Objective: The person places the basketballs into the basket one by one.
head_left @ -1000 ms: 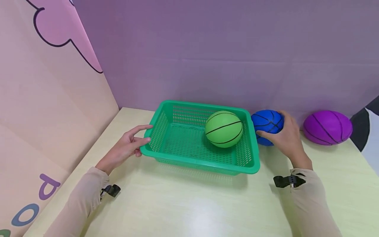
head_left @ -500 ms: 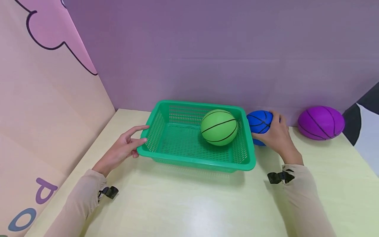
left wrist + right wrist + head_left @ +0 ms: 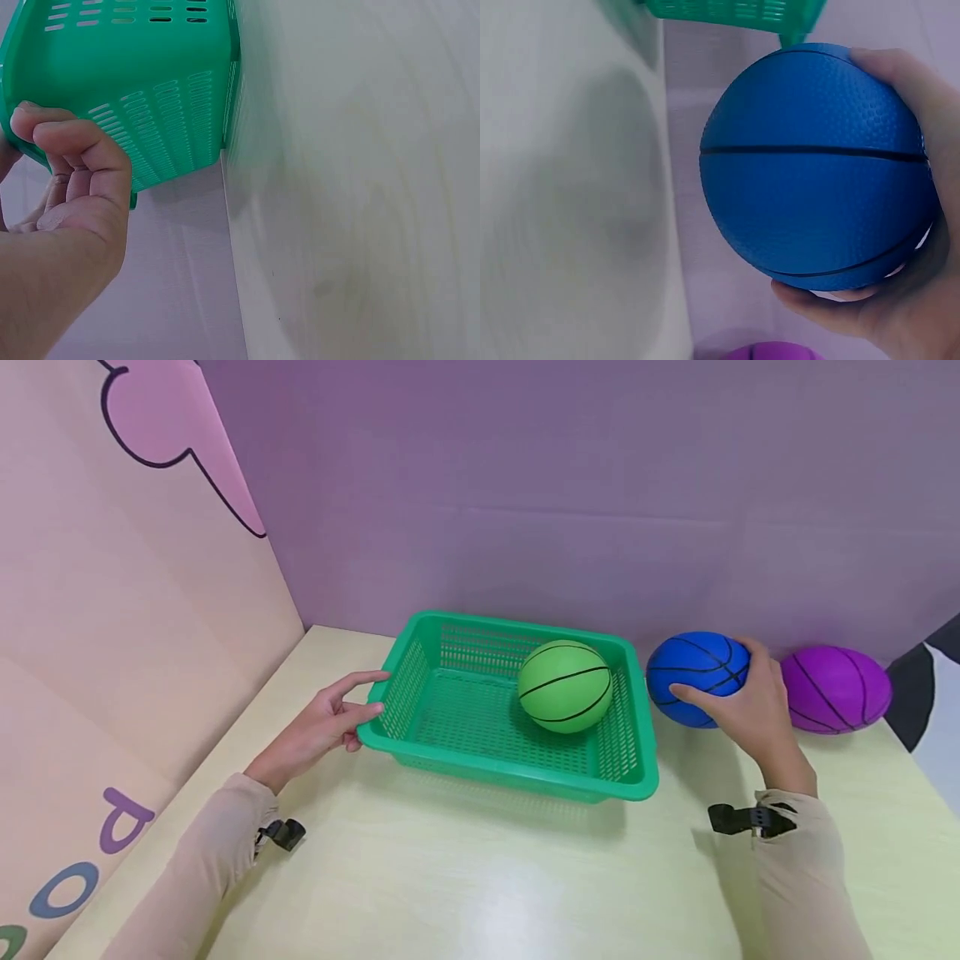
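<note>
At its ten o'clock, your wide-curved right hand (image 3: 753, 710) grips the blue ball (image 3: 692, 670), your left hand (image 3: 315, 727) pinching the basket (image 3: 487, 765)

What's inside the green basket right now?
One green ball sits inside the basket, toward its right end. Part of the slotted floor shows; the floor beneath the ball and behind the near rim is hidden.

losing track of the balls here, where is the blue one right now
In the head view, the blue ball is right of centre, held in the right hand between the green basket and the purple ball.
</note>
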Demonstrator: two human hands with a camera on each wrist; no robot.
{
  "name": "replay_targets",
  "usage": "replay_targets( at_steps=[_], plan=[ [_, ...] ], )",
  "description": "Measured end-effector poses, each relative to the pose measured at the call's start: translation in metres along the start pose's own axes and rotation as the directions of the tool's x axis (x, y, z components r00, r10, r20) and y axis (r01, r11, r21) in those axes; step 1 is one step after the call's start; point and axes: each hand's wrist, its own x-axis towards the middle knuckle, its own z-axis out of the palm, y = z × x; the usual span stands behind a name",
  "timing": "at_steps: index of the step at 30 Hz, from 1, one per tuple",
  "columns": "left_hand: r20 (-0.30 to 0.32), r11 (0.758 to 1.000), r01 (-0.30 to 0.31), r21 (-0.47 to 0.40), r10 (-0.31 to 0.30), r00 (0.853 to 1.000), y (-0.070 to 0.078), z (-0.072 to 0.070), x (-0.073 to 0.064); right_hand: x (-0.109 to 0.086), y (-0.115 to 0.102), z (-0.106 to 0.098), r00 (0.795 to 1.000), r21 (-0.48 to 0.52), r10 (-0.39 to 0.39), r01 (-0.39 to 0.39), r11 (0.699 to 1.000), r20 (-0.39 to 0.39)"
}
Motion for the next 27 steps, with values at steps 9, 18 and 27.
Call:
replay_targets(
  at_steps=[9, 18, 27],
  plan=[
    [0.015, 1.000, -0.011, -0.013, 0.011, 1.000, -0.001, 0.002, 0.005, -0.004, -0.019, -0.018, 0.998, 0.029, -0.029, 0.030, 0.999, -0.051],
    [-0.007, 0.999, 0.008, -0.031, -0.009, 1.000, -0.001, 0.007, -0.002, -0.018, -0.034, -0.022, 0.991, 0.057, -0.071, 0.078, 0.995, -0.111],
    [0.008, 0.999, 0.000, -0.052, 0.001, 1.000, -0.001, 0.011, 0.000, -0.029, -0.068, -0.024, 0.967, 0.074, -0.188, 0.203, 0.976, -0.174]
  ],
)
